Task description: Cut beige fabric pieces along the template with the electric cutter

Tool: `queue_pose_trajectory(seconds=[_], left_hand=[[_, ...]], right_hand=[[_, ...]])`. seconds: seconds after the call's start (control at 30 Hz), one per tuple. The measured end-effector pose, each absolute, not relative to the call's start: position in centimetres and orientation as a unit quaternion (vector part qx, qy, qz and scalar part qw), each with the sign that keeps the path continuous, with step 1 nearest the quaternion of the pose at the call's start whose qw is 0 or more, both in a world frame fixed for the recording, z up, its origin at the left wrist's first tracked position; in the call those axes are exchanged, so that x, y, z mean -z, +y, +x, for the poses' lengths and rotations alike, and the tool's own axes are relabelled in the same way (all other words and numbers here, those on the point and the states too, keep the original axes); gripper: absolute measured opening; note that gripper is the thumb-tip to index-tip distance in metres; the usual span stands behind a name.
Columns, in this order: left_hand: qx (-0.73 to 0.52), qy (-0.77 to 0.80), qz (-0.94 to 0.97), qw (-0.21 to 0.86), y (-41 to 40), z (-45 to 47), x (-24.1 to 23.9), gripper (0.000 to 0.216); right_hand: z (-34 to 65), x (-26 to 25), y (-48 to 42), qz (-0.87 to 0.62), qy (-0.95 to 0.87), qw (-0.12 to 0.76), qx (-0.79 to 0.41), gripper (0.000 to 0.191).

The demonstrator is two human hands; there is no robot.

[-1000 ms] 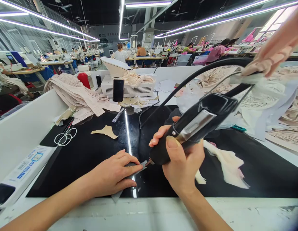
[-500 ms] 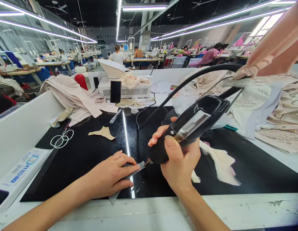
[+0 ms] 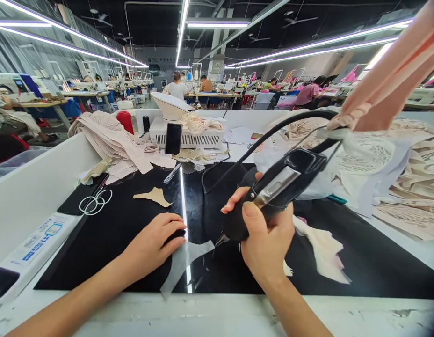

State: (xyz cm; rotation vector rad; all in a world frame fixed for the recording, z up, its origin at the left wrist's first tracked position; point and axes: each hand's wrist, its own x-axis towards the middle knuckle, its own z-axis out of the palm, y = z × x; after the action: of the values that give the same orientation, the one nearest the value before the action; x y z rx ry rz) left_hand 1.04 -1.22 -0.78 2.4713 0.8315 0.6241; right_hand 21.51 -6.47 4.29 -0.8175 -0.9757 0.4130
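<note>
My right hand (image 3: 268,238) is wrapped round a black corded handheld electric tool (image 3: 283,180) with a metal side plate. Its thin metal tip points down at the right end of a curved, translucent film piece (image 3: 184,262). That piece lies on the black mat (image 3: 119,252), its lower end reaching the mat's front edge. My left hand (image 3: 154,241) rests on the mat just left of the film, fingers bent and thumb apart; the thumb tip is by the film's upper edge, and I cannot tell whether it touches. Behind it lies a beige fabric scrap (image 3: 153,197).
A peach cloth strap (image 3: 381,89) is tied to the tool's cable at right. Cream scraps (image 3: 320,248) lie right of my right hand, with cut lace pieces (image 3: 406,210) beyond. A phone (image 3: 173,138) leans on a white vented box (image 3: 203,140). A white cable (image 3: 95,202) lies left.
My left hand has lifted off the film and shifted left and up, uncovering its curved shape. The tool has moved slightly, its tip still near the film's right end. The whole view has shifted a little.
</note>
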Motion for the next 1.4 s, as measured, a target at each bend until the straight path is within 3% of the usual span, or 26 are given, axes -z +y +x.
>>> queue_pose_trajectory(seconds=[0.1,0.17,0.27,0.33,0.4,0.53,0.63,0.73,0.9,1.13,1.4], left_hand=[[-0.23,0.307,0.902,0.197,-1.0,0.8,1.4,0.012],[-0.227,0.302,0.905,0.197,-0.9,0.6,1.8,0.008],[-0.228,0.293,0.905,0.206,-0.6,0.2,2.6,0.017],[-0.234,0.294,0.902,0.214,-0.4,0.0,3.3,0.024],[-0.244,0.288,0.898,0.224,-0.1,-0.2,3.9,0.028],[-0.245,0.291,0.876,0.296,0.0,-0.1,4.0,0.025],[-0.222,0.315,0.842,0.378,-0.4,0.3,2.9,0.023],[-0.246,0.331,0.8,0.436,-0.6,0.9,1.6,0.025],[-0.303,0.344,0.721,0.519,0.6,1.2,1.0,0.018],[-0.323,0.343,0.652,0.594,1.5,1.7,0.8,0.041],[-0.364,0.422,0.654,0.511,5.4,0.2,-0.8,0.037]], right_hand=[[22.1,-4.7,-6.5,-0.432,-0.477,0.75,-0.149,0.028],[22.6,-4.8,-6.8,-0.468,-0.485,0.733,-0.092,0.039],[22.9,-4.7,-7.8,-0.459,-0.492,0.733,0.097,0.053],[22.7,-4.4,-8.7,-0.423,-0.543,0.694,0.21,0.051],[21.9,-4.1,-9.5,-0.403,-0.636,0.615,0.235,0.039],[20.1,-3.1,-9.2,-0.444,-0.788,0.417,0.089,0.019],[19.5,-2.4,-7.9,-0.47,-0.811,0.349,-0.018,0.017],[19.7,-2.1,-6.7,-0.474,-0.808,0.339,-0.09,0.01],[20.7,-2.3,-5.2,-0.5,-0.77,0.346,-0.192,0.014],[20.7,-1.9,-3.0,-0.531,-0.715,0.385,-0.241,0.02],[18.9,-1.8,0.9,-0.555,-0.698,0.402,-0.21,0.024]])
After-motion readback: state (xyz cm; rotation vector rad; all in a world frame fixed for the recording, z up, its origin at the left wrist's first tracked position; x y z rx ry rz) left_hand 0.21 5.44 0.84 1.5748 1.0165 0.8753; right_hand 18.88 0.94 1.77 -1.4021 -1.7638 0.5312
